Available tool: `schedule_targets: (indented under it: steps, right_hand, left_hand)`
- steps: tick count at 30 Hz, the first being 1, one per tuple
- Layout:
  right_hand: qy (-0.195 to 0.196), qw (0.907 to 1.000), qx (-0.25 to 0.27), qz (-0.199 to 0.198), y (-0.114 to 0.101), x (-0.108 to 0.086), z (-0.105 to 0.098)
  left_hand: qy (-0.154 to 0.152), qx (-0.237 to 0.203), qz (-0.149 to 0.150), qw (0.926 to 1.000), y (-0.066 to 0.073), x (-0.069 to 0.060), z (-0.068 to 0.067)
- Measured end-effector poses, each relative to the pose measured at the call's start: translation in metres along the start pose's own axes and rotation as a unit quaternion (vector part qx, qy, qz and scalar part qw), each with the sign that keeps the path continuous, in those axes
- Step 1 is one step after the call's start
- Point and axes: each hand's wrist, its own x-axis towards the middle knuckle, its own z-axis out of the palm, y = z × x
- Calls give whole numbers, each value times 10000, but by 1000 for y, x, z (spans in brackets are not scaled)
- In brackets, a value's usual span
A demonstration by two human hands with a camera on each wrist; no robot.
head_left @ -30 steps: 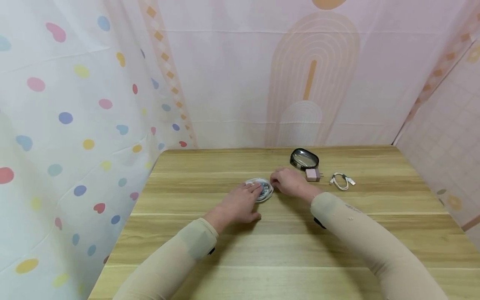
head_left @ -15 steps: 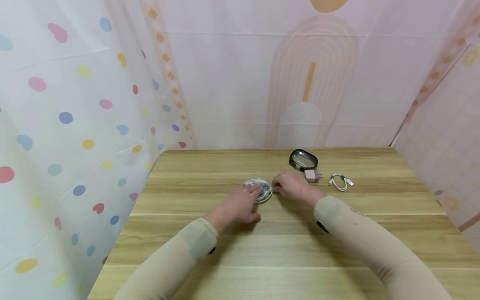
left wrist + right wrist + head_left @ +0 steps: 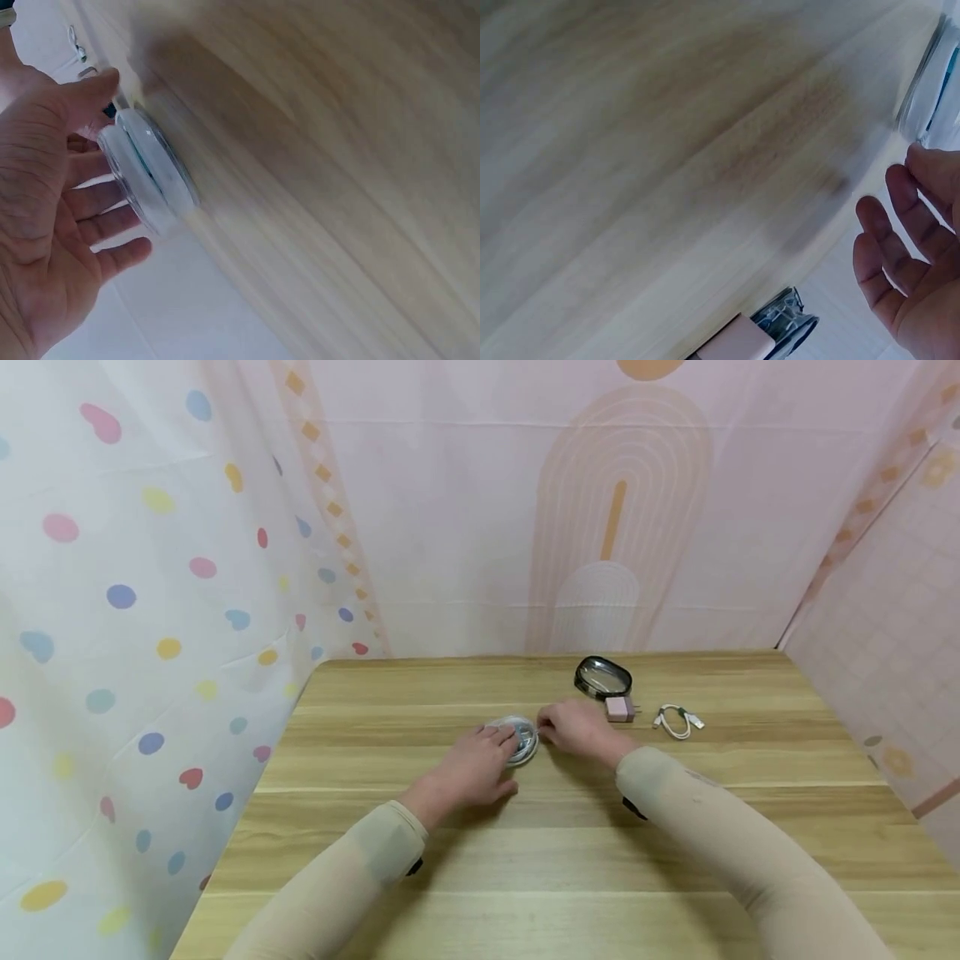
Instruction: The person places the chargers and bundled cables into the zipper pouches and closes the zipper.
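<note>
A round case point(image 3: 527, 742) with a white rim and a clear top lies on the table in the head view, with something bluish inside. A thin teal line runs round its side in the left wrist view. My left hand point(image 3: 476, 764) rests on it, fingers stretched over the top; the thumb stands apart on the near side. At the case's right edge, my right hand point(image 3: 577, 727) pinches a small bit between thumb and forefinger. The right wrist view shows those tips at the rim of the case point(image 3: 930, 90), other fingers loosely bent. What exactly they pinch is too small to tell.
Behind the right hand lies an oval black-rimmed case point(image 3: 602, 677) with a clear top. A pink plug-in charger point(image 3: 619, 709) sits just in front of it, and a short coiled white USB cable point(image 3: 677, 722) lies further right. Patterned curtains point(image 3: 450, 527) hang behind the wooden table point(image 3: 585, 877).
Both hands keep nearly the same place at the round case. The head view has shifted a little; the things at the back have not moved.
</note>
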Motion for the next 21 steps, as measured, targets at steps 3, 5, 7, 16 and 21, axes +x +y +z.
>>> schedule_targets:
  steps: [3, 5, 7, 16, 21]
  right_hand:
    - [-46, 9999, 94, 123, -2, 5, 0]
    - [-45, 9998, 147, 159, -3, 8, 1]
    - [-43, 9997, 176, 159, -4, 10, 1]
    - [-29, 9995, 271, -153, -3, 14, 3]
    - [39, 9992, 178, -369, -1, 15, 4]
  left_hand:
    - [173, 30, 248, 9995, -5, 0, 1]
    - [246, -10, 417, 9988, -8, 0, 1]
    - [251, -71, 556, 9981, -11, -1, 2]
    - [-94, -286, 625, 9976, -15, -5, -1]
    - [-159, -417, 531, 9976, -14, -6, -3]
